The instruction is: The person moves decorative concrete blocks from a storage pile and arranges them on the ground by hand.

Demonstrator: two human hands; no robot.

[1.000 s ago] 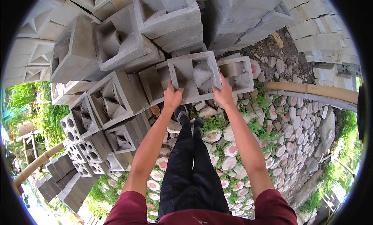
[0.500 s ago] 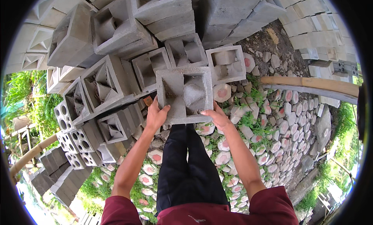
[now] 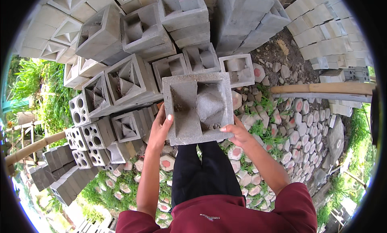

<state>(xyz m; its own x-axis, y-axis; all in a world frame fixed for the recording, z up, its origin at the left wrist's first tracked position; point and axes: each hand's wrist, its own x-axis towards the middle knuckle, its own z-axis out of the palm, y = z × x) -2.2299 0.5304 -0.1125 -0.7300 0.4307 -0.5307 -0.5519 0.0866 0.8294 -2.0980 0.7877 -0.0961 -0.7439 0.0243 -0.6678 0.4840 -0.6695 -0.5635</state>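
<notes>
Between both hands I hold a square grey concrete vent block (image 3: 183, 130) in front of my body, its patterned face turned up toward me. One half is a recessed flat slope; the other has a rounded, pointed bulge. My left hand (image 3: 160, 126) grips its left side, thumb on the front rim and fingers hidden behind. My right hand (image 3: 238, 131) clasps the lower right corner, thumb over the rim. Just beyond the held block stand similar blocks, among them a lighter square block (image 3: 237, 70) and a grey one (image 3: 200, 59).
Stacked concrete blocks (image 3: 183, 15) rise ahead and to the left, with round-holed blocks (image 3: 94, 136) lower left. Hexagonal pavers (image 3: 298, 130) with red centres lie among weeds at right. A bamboo pole (image 3: 322, 88) crosses the right side, near a pale block wall (image 3: 322, 27).
The held block appears larger and lower, nearer my body, with both hands still on it. My view has shifted, so the surrounding stacks sit further right and lower.
</notes>
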